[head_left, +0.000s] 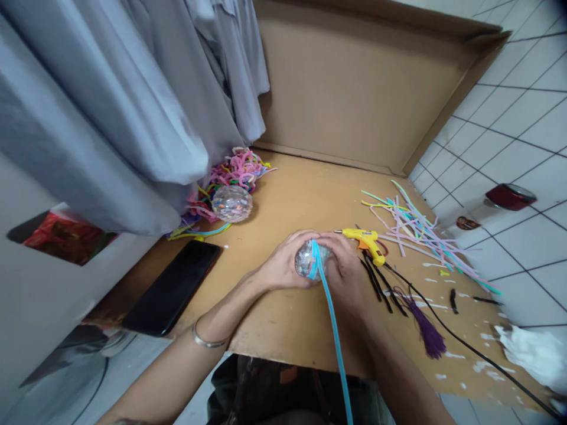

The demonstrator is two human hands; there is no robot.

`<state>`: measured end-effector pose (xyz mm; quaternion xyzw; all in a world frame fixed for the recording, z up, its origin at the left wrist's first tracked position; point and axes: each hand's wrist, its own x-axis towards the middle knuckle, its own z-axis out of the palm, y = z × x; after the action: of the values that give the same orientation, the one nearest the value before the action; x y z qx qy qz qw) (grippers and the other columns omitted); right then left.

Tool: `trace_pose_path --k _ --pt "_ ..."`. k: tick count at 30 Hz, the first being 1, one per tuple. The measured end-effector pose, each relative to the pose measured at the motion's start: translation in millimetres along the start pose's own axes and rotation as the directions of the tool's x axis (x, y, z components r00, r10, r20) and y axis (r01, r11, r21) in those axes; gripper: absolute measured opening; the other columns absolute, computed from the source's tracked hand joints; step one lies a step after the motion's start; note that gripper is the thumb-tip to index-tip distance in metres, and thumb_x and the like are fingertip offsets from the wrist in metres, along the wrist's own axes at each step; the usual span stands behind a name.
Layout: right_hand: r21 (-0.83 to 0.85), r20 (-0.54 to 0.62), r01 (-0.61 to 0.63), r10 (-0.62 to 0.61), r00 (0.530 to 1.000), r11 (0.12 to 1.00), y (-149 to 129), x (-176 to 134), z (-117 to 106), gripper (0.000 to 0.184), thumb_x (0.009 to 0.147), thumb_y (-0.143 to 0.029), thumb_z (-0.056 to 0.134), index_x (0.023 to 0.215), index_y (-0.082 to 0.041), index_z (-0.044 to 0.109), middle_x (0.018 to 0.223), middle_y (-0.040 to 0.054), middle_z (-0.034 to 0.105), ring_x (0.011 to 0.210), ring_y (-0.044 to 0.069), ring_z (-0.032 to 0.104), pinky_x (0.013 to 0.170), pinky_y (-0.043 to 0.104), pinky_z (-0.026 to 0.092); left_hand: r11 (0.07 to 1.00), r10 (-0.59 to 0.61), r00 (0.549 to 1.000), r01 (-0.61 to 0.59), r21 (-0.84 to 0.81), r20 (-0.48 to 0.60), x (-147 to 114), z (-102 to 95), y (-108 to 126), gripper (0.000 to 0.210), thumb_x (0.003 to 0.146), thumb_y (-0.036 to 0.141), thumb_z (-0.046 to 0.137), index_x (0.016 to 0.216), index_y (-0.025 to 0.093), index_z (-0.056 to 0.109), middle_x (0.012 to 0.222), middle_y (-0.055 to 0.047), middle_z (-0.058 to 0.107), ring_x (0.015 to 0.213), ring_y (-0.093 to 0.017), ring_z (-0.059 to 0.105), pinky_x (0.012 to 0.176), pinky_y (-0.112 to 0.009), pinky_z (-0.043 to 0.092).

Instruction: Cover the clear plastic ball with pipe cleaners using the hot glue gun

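Observation:
Between my two hands, over the near part of the table, is a clear faceted ball (pixel 303 260). My left hand (pixel 286 262) wraps its left side. My right hand (pixel 343 262) curls around the right side, fingers meeting the left ones at the far side. A light blue pipe cleaner (pixel 333 321) lies over the ball and hangs down toward my lap; its upper end is at the ball, near my right fingers. Just beyond my right hand lies a yellow glue gun (pixel 365 241) with an orange trigger and a black cord.
A second clear ball (pixel 232 204) sits by a heap of colourful pipe cleaners (pixel 241 171) at left. A black phone (pixel 173 288) lies near the left edge. At right are loose pipe cleaners (pixel 411 227), a purple thread tassel (pixel 427 330), white tissue (pixel 527 354) and a red-lidded jar (pixel 509 198).

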<state>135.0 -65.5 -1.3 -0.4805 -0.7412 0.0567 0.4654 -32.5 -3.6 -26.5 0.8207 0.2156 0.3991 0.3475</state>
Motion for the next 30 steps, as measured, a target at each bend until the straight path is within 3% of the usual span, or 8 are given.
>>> trace_pose_path --k 11,14,18,23,30 --pt "-0.158 0.066 0.036 -0.025 0.997 0.987 -1.0 -1.6 -3.7 0.044 0.084 -0.003 0.040 0.116 -0.021 0.063 0.117 0.0091 0.067 0.110 0.023 0.062 0.096 0.042 0.050 1.000 -0.019 1.000 0.019 0.018 -0.011 -1.4 0.6 -1.1 0.087 0.057 0.026 0.082 0.135 0.023 0.045 0.137 -0.013 0.055 0.127 -0.033 0.055 0.111 -0.052 0.044" --pt "-0.175 0.042 0.063 -0.057 0.997 0.983 -0.9 -1.7 -4.0 0.041 0.084 -0.003 0.041 0.115 -0.020 0.061 0.113 0.0091 0.069 0.107 0.023 0.062 0.093 0.041 0.050 0.997 -0.072 0.997 0.071 -0.035 -0.035 -3.0 2.5 -1.5 0.086 0.057 0.028 0.084 0.133 0.023 0.044 0.135 -0.013 0.056 0.126 -0.032 0.056 0.110 -0.050 0.045" --pt "-0.172 0.007 0.090 -0.090 0.996 0.981 -0.1 -3.2 -3.8 0.036 0.084 -0.002 0.043 0.105 -0.022 0.065 0.108 0.0080 0.069 0.102 0.022 0.062 0.091 0.041 0.049 0.991 -0.061 0.997 0.054 -0.125 -0.054 -4.8 6.1 -6.0 0.081 0.055 0.028 0.085 0.126 0.023 0.047 0.136 -0.013 0.055 0.126 -0.032 0.056 0.109 -0.049 0.045" --pt "-0.097 0.009 0.040 -0.040 0.999 0.994 0.4 -3.4 -4.0 0.037 0.084 -0.003 0.045 0.100 -0.024 0.070 0.108 0.0074 0.068 0.102 0.022 0.062 0.089 0.041 0.050 0.990 -0.039 0.998 0.030 -0.140 -0.058 -5.8 7.3 -10.1 0.075 0.055 0.024 0.085 0.121 0.025 0.050 0.136 -0.012 0.054 0.128 -0.032 0.055 0.108 -0.050 0.046" --pt "0.189 -0.073 -0.078 0.093 0.993 0.979 7.8 -0.6 -2.0 0.036 0.081 -0.003 0.044 0.093 -0.026 0.069 0.097 0.0026 0.069 0.097 0.020 0.064 0.086 0.037 0.052 0.993 0.032 0.998 -0.037 -0.112 -0.050 -5.5 5.8 -8.2 0.073 0.057 0.024 0.085 0.121 0.027 0.049 0.135 -0.012 0.054 0.129 -0.032 0.054 0.109 -0.050 0.044"
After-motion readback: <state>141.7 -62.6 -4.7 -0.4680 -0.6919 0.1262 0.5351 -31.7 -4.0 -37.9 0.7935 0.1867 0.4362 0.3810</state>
